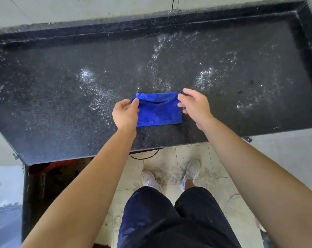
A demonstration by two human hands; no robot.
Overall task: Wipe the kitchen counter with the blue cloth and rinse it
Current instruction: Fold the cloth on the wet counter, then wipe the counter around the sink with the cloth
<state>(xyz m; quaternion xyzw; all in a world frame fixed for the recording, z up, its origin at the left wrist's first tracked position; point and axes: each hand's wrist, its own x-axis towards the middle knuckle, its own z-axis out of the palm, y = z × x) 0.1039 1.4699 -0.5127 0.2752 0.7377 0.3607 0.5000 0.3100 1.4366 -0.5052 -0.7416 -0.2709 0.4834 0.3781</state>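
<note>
Here your left hand (pixel 125 113) and right hand (pixel 194 106) pinch far corners of the blue cloth (pixel 158 112), lying lengthwise left-to-right on the surface (pixel 58 90).

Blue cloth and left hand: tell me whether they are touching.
Touching. The head view shows the left hand pinching the upper left corner of the blue cloth between thumb and fingertip.

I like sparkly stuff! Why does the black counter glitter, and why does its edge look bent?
Head view: light glints off wet-looking specks on the counter; head view: the wide lens bows its back edge; head view: the cloth looks sharp.
</note>
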